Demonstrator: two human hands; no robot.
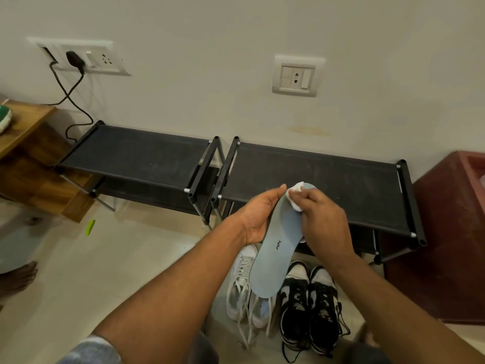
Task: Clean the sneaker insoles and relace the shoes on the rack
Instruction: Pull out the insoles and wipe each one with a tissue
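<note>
Left hand (258, 216) gripping grey insole (278, 256) from below, held above white sneakers (242, 287) on floor. Right hand (322, 222) pinching white wipe (295, 198) against insole's toe end, over rack (328, 190) front edge.

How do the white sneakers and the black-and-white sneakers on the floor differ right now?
The white sneakers are plain white with pale, loose laces trailing forward; the black-and-white sneakers have black laces. The held insole partly hides the white sneakers, while the black-and-white sneakers show fully. Both pairs stand on the floor before the rack.
</note>
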